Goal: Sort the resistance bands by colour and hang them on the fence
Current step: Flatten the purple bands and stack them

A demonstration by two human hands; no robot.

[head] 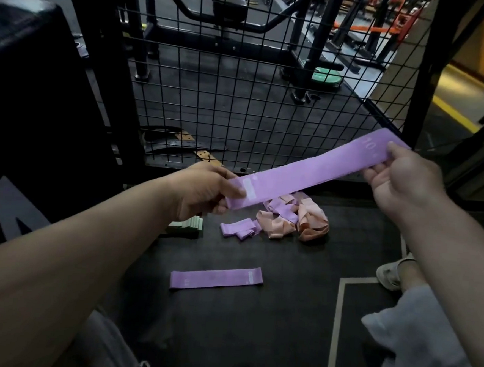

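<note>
Both my hands pinch the purple band [307, 173] flat: left hand [203, 192] low-near, right hand [401, 177] higher, fence [242, 83] straight ahead.

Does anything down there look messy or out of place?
Yes: the heap by the fence is a crumpled tangle of pink and purple bands, colours mixed. By contrast, the green stack is neat, a flat band lies alone, and the left hand and right hand pinch the held band straight.
</note>
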